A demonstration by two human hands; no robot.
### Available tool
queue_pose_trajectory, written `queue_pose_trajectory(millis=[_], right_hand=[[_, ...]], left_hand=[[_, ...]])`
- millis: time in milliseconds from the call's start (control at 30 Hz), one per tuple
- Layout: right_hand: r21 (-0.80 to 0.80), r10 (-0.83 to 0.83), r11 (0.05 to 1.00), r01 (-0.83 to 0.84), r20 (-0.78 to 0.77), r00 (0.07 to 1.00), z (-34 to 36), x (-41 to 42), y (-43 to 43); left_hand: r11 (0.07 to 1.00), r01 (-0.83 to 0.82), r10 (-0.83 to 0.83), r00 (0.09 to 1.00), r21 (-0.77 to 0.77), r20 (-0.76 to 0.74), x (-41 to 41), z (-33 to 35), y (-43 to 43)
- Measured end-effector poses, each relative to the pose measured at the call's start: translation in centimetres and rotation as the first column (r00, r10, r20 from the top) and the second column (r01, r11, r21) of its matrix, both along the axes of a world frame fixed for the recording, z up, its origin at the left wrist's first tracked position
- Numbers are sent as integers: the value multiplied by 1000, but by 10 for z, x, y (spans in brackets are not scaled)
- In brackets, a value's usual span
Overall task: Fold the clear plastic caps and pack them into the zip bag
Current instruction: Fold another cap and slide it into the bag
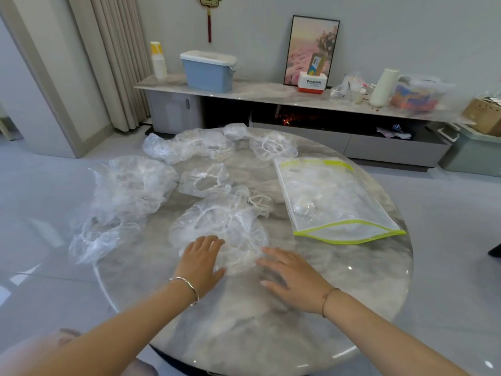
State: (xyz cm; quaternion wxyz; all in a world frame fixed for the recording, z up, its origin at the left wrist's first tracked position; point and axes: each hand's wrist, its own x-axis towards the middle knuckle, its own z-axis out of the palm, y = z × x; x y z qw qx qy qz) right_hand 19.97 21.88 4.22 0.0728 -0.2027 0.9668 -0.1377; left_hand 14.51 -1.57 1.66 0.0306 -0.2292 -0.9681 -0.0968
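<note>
- Reference: clock positions are read on the round marble surface, with 6 o'clock at the edge closest to the person.
- The left hand lies flat and palm down, fingers straight and slightly spread, on the 7 o'clock rim of the nearest cap. It grips nothing.
- The right hand also lies flat, fingers straight and spread, with the fingertips at the 5 o'clock rim of the same cap. It grips nothing.
- The nearest cap sits just toward 6 o'clock from the centre of the surface. It is spread out and crumpled, and its gathered rim shows as white lines.
- The zip bag lies flat at 3 o'clock, apart from both hands. Its green-edged mouth gapes toward 5 o'clock. Clear plastic shows inside; the count is not readable.
- A small flat cap lies at the centre, just beyond the nearest cap.
- A large cap pile occupies 9 o'clock. A hanging cap droops over the edge at 8 o'clock.
- The far caps run from 11 to 12 o'clock. A round cap lies at 1 o'clock, just beyond the far end of the zip bag.
- A silver bangle circles the left wrist and a thin cord bracelet the right.
- Beyond 12 o'clock, a low sideboard stands against the wall. It carries a blue box and a framed picture.
</note>
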Motion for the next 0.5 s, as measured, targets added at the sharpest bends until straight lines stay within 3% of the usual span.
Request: queue_pose_trajectory(millis=[167, 500], right_hand=[[101, 37, 993, -57, 192, 981, -25, -13, -26], [108, -82, 992, 66, 159, 984, -37, -49, -42]], left_hand=[[995, -102, 102, 994, -18, 47, -21, -3, -17], [964, -152, 177, 979, 217, -100, -36, -4, -18]])
